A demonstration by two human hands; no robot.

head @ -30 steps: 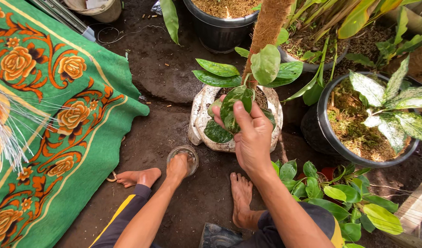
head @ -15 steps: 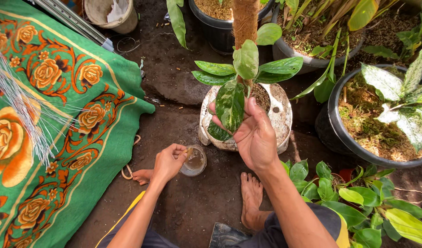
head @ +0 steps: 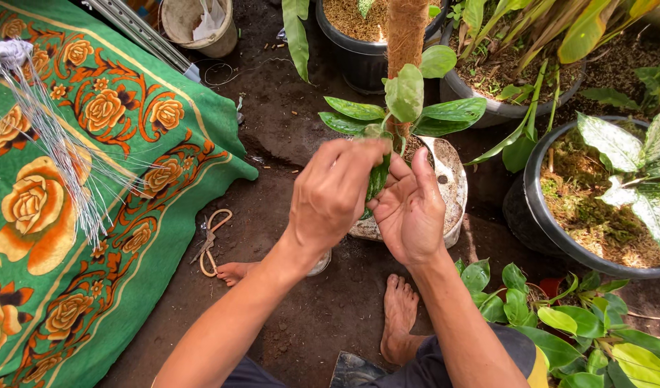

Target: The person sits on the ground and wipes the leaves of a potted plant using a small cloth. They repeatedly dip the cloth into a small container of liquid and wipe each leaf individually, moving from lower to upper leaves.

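Note:
A climbing plant with broad green leaves [head: 405, 93] grows up a coir pole [head: 406, 32] in a white pot [head: 453, 197]. Both hands meet in front of it. My right hand [head: 410, 208] is palm-up, cradling a hanging dark green leaf [head: 378, 181] with its thumb against it. The bent fingers of my left hand [head: 333, 190] press on the same leaf from the other side. A small glass bowl [head: 320, 264] sits on the soil under my left wrist, mostly hidden.
A green floral mat [head: 128, 187] covers the left, with a bundle of thin wires [head: 57, 144] on it. Scissors [head: 211, 241] lie by its edge. Black pots [head: 542, 230] [head: 351, 54] and low plants [head: 545, 320] crowd the right. My bare feet [head: 402, 316] rest on dark soil.
My left hand has risen from the small bowl on the ground to the leaf held by my right hand. The view has shifted slightly toward the plant.

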